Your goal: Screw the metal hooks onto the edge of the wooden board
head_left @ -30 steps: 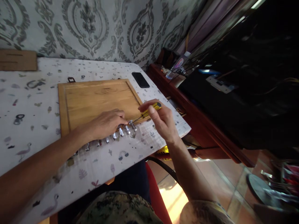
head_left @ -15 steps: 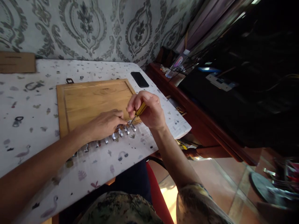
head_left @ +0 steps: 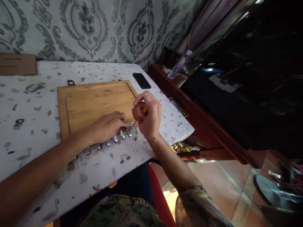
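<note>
Head view shows your right hand [head_left: 148, 115] with its fingers closed around the yellow handle of a screwdriver [head_left: 145, 109], its shaft slanting down toward a metal clip [head_left: 134, 129] at the near edge of the wooden panel [head_left: 99, 97]. Your left hand [head_left: 109, 124] lies over that edge, fingertips beside the clip; whether they pinch anything, I cannot tell. More shiny clips [head_left: 122, 135] run leftward in a row. The panel lies flat on a patterned tablecloth [head_left: 101, 171], near a black phone [head_left: 141, 80].
</note>
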Motion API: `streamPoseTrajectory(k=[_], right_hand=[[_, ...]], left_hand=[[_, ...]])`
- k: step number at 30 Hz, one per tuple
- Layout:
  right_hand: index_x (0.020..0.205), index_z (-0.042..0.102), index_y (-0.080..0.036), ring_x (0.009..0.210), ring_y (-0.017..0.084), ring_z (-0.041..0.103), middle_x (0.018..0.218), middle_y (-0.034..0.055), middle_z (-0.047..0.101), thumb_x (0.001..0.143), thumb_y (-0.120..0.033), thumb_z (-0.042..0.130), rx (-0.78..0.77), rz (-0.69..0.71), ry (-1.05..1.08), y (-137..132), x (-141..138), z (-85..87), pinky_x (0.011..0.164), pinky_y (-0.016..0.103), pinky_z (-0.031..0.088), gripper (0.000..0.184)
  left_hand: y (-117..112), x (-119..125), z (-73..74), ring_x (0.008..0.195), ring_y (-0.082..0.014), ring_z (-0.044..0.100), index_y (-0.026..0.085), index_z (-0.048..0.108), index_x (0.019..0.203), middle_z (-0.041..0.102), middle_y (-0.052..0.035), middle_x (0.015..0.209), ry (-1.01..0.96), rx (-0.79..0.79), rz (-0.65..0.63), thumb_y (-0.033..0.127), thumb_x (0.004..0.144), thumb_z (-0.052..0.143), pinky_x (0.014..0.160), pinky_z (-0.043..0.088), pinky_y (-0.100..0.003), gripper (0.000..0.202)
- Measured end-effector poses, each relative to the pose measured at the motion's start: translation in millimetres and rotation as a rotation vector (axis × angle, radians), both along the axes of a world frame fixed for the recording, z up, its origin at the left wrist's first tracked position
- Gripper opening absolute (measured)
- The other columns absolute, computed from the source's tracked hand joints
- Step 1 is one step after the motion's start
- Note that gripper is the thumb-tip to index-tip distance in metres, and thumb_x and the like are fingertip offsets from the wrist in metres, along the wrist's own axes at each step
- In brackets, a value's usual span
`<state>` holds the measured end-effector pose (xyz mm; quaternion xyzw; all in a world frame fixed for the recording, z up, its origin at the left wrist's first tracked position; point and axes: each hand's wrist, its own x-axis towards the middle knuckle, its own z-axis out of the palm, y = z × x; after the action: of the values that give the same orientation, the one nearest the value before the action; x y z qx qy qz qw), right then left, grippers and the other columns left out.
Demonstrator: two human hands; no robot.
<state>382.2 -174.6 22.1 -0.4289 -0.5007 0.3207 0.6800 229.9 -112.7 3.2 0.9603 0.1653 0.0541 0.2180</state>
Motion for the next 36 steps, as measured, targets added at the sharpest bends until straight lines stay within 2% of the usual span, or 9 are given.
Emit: streamPoseTrajectory(k=[4,8,13,18,22,26,29,36], right_hand=[[0.083,0.045,-0.028,0.039,0.010,0.014,0.048,-0.0117,0.018,0.099,-0.052,0.044,0.024,-0.167,0.018,-2.7,-7.2,-0.2,0.041,0.026,0.021,0.029],[0.092,0.042,-0.028,0.039,0.011,0.018,0.052,-0.0114,0.017,0.103,-0.056,0.034,0.001,-0.280,-0.023,-1.4,-12.4,0.2,0.042,0.026,0.021,0.031],[0.100,0.042,-0.029,0.041,0.012,0.022,0.060,-0.0093,0.018,0.106,-0.059,0.025,-0.004,-0.337,-0.105,1.2,-14.6,-5.5,0.043,0.027,0.025,0.036],[0.112,0.044,-0.028,0.042,0.012,0.027,0.062,-0.0076,0.023,0.106,-0.062,0.022,0.017,-0.397,-0.179,3.9,-12.7,-14.4,0.044,0.027,0.026,0.041],[0.118,0.047,-0.028,0.043,0.012,0.029,0.062,-0.0071,0.026,0.105,-0.067,0.023,0.026,-0.386,-0.217,3.9,-13.0,-14.5,0.045,0.027,0.027,0.047],[0.102,0.053,-0.027,0.042,0.014,0.028,0.056,-0.0072,0.023,0.105,-0.062,0.031,0.021,-0.356,-0.106,1.6,-14.7,-7.1,0.044,0.029,0.027,0.041],[0.091,0.054,-0.028,0.043,0.014,0.027,0.054,-0.0069,0.022,0.104,-0.063,0.035,-0.004,-0.326,-0.104,0.3,-15.0,-3.1,0.044,0.030,0.026,0.042],[0.088,0.053,-0.028,0.045,0.015,0.027,0.054,-0.0069,0.026,0.105,-0.064,0.036,0.022,-0.245,-0.150,0.8,-16.4,-2.5,0.046,0.032,0.030,0.044]], left_hand=[[-4.9,1.1,11.6,0.093,-0.0217,0.059,0.019,0.076,0.103,0.062,-0.0064,0.097,0.097,-0.013,0.051,0.014,0.102,0.043,0.081,0.044,-0.035,0.034],[-5.1,1.1,12.5,0.092,-0.0203,0.058,0.018,0.074,0.098,0.061,-0.0058,0.095,0.081,-0.021,0.045,0.018,0.103,0.042,0.081,0.043,-0.034,0.032],[-4.2,1.1,9.3,0.086,-0.0200,0.055,0.016,0.073,0.098,0.060,-0.0062,0.093,0.089,0.014,0.047,0.020,0.105,0.039,0.077,0.041,-0.035,0.035],[-3.9,1.4,8.2,0.091,-0.0209,0.056,0.017,0.072,0.102,0.060,-0.0061,0.095,0.098,0.021,0.043,0.017,0.104,0.040,0.081,0.042,-0.035,0.032],[-3.1,1.1,6.4,0.093,-0.0217,0.058,0.016,0.072,0.103,0.061,-0.0071,0.097,0.083,0.030,0.046,0.017,0.104,0.040,0.083,0.043,-0.035,0.032],[-3.6,1.2,8.3,0.090,-0.0206,0.058,0.017,0.074,0.105,0.061,-0.0064,0.094,0.073,0.031,0.040,0.017,0.104,0.039,0.081,0.043,-0.033,0.034],[-3.9,1.8,11.3,0.092,-0.0221,0.059,0.016,0.074,0.108,0.062,-0.0075,0.096,0.106,0.010,0.064,0.016,0.103,0.041,0.082,0.044,-0.035,0.033],[0.3,0.2,5.3,0.088,-0.0199,0.059,0.017,0.070,0.100,0.062,-0.0062,0.093,0.036,0.030,0.067,0.015,0.100,0.040,0.081,0.046,-0.033,0.030]])
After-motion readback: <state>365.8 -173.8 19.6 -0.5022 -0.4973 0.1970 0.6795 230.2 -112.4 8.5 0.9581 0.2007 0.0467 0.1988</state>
